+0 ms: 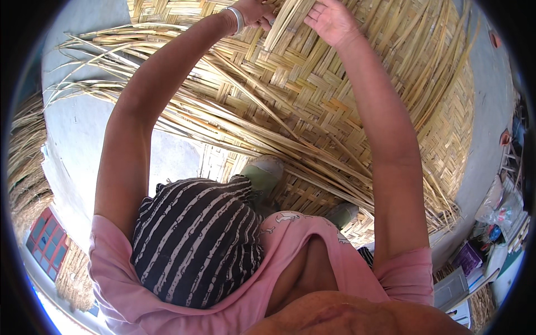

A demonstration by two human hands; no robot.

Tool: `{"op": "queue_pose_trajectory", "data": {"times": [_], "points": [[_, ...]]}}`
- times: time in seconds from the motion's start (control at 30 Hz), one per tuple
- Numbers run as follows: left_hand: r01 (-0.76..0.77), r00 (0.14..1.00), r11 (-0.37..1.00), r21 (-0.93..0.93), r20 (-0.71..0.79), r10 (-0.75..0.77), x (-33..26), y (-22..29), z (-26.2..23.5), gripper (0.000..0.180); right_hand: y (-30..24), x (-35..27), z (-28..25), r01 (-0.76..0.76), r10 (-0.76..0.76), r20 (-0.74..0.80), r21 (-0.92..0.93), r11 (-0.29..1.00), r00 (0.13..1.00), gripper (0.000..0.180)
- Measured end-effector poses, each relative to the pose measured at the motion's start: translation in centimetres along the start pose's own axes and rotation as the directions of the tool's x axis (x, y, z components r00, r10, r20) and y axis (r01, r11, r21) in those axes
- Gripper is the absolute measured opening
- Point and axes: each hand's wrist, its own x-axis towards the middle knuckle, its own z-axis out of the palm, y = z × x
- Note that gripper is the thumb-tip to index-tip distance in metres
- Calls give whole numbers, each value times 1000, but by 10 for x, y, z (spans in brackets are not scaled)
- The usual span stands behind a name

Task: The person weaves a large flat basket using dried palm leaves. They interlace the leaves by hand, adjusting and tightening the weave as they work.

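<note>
At the top edge my left hand (254, 13), with a silver bangle at the wrist and a ring, has its fingers curled against a raised bundle of flat straw-coloured strips (287, 25). On the bundle's other side is my right hand (335, 25), palm showing and fingers stretched toward the strips, their tips at its edge. The frame cuts off the upper part of both hands and of the bundle. Beneath them spreads a large woven mat (312, 72) in a diagonal pattern. Long unwoven strips (234, 125) fan out from it to the left and cross in front of me.
My foot in a greenish shoe (262, 173) rests at the mat's near side, close to my knee in striped black cloth (195, 240). More loose strips (430, 72) lie on the right. Dry stalks (25, 156) are heaped far left; household clutter (497, 223) stands at the right rim.
</note>
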Motion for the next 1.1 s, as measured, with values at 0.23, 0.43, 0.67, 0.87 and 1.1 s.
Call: {"op": "queue_pose_trajectory", "data": {"times": [0.23, 0.43, 0.67, 0.87, 1.1], "points": [[-56, 998, 997, -45, 38, 58, 1, -11, 1, 31, 2, 8, 3, 96, -105, -42, -182, 979, 994, 22], [38, 976, 979, 199, 201, -79, 0, 15, -8, 34, 3, -6, 5, 115, -115, 12, -202, 973, 993, 23], [-157, 971, 864, 478, 235, 46, 13, 18, -10, 25, 39, -12, -37, 166, -185, -176, -120, 979, 967, 27], [-359, 932, 379, 853, 310, 186, 30, 3, -25, 26, 52, -12, -30, 249, -313, -294, -235, 940, 903, 33], [-87, 960, 583, 808, 225, -169, -2, 37, -14, 25, 49, -73, -13, 38, -245, -401, -458, 888, 883, 24]]}}
